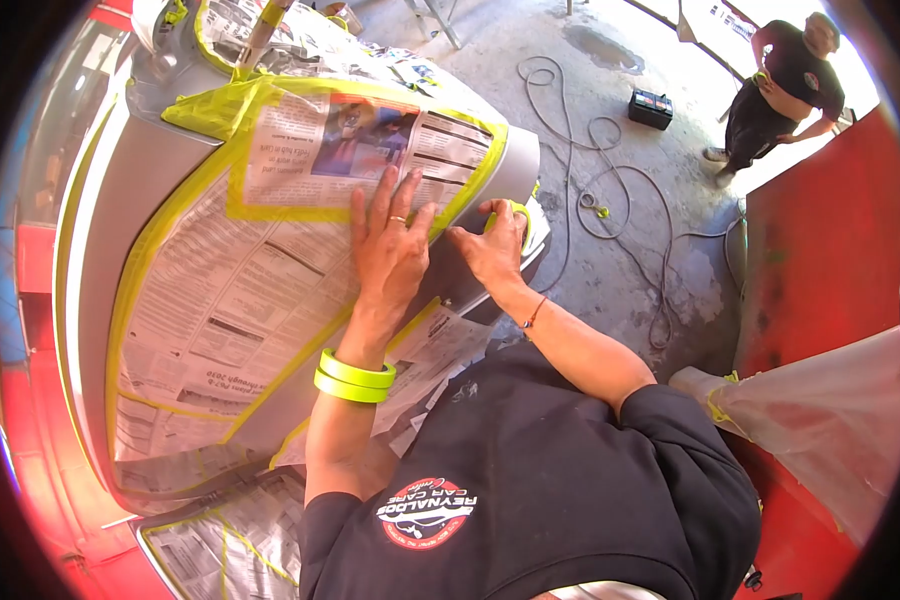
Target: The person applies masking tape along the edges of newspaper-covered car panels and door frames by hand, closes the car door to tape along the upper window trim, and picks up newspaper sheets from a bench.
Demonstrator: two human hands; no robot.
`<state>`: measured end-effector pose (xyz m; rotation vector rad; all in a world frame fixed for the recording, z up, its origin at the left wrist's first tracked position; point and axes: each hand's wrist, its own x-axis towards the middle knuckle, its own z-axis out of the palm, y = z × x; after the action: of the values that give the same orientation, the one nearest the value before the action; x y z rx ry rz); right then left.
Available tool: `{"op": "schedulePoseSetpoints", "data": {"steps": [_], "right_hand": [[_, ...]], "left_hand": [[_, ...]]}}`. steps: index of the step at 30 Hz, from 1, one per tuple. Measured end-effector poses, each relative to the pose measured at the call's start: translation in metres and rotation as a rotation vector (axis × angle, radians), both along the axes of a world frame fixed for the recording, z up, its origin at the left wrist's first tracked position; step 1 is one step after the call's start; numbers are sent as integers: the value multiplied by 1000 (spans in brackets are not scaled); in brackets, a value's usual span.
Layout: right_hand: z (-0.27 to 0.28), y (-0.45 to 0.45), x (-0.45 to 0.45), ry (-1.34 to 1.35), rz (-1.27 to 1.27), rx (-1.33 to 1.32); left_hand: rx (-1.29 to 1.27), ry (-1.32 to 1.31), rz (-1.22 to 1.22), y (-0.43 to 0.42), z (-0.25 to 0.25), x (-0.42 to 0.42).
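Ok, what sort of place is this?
Likely an auto body shop: newspaper fixed over silver bodywork with yellow-green tape, what looks like a car battery on the floor, and a "Car Care" logo on the shirt.

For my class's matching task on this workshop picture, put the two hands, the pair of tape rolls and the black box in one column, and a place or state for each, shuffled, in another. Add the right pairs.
Column 1
1. Left hand
2. Right hand
3. Pair of tape rolls
4. Black box

Column 2
A. Around the left forearm
B. On the grey floor
C. Laid flat, fingers spread, over newspaper
D. Holding yellow tape

Right pairs: 1-C, 2-D, 3-A, 4-B
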<state>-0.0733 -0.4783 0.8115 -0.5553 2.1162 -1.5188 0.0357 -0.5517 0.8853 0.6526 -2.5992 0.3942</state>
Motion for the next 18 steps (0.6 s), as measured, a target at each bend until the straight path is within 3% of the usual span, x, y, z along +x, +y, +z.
{"op": "schedulePoseSetpoints", "data": {"steps": [6, 12, 16, 18], "right_hand": [[-2, -9, 7, 22, -65, -42], [8, -19, 4, -264, -100, -35], [9, -8, 0, -223, -75, -4], [0, 8, -7, -17, -67, 20]], "left_hand": [[25, -42, 13, -2, -3, 4], [42, -40, -6, -6, -2, 3], [23, -37, -36, -6, -6, 6], [29, -68, -40, -6, -2, 7]]}}
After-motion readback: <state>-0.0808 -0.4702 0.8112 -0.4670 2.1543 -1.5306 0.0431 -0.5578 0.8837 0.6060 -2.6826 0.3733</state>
